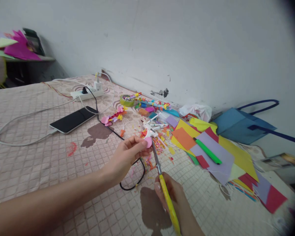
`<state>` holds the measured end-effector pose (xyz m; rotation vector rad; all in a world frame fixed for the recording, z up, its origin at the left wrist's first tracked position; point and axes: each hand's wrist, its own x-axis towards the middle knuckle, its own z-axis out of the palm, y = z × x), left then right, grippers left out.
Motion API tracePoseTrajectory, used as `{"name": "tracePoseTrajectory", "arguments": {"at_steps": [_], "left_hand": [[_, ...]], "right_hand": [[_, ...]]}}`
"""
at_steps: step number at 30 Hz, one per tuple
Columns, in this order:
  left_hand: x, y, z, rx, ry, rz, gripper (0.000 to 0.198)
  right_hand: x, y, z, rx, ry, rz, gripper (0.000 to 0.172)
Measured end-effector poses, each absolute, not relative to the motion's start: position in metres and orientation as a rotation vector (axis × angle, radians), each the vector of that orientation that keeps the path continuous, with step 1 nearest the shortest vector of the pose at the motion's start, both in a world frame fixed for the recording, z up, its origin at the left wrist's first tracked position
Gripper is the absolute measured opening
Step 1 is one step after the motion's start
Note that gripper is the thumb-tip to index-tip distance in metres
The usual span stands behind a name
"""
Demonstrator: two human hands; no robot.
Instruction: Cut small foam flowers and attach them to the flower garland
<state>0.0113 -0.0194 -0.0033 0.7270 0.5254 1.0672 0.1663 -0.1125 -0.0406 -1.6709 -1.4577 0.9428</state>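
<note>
The left hand (127, 154) is pinching a small pink paper piece (148, 142) between its fingertips, forearm reaching in from the near left. The right hand (173, 193) is gripping yellow-handled scissors (166, 188), blades meeting the pink piece, above scattered paper scraps (159, 146).

a: what are the scissors (162, 178) made of?
b: dull grey metal blades, glossy yellow plastic handle. the pink paper disc (148, 142) is matt and smooth.
a: the bed cover (39, 164)?
b: quilted cloth, matt. the phone (73, 119) has a glossy black face, and the power strip (87, 95) is smooth white plastic.
a: the coloured sheets (185, 137)?
b: matt paper. the green marker (207, 151) is shiny plastic, the blue bag (238, 126) cloth.
</note>
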Motion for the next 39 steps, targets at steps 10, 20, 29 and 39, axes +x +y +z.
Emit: {"name": "tracePoseTrajectory", "arguments": {"at_steps": [10,20,29,39], "left_hand": [[0.0091,-0.017,0.0011,0.734,0.529,1.097,0.013],[0.0094,-0.0174,-0.0002,0.808,0.56,0.992,0.016],[0.0093,-0.0179,-0.0007,0.751,0.555,1.036,0.016],[0.0077,-0.0138,0.0044,0.708,0.569,1.083,0.016]], "right_hand": [[0.1634,-0.1139,-0.0364,-1.681,-1.47,0.92,0.037],[0.1677,-0.114,-0.0383,-1.702,-1.468,1.003,0.035],[0.1663,-0.1146,-0.0382,-1.683,-1.453,1.009,0.035],[0.1634,-0.116,-0.0438,-1.693,-1.424,0.941,0.035]]}}
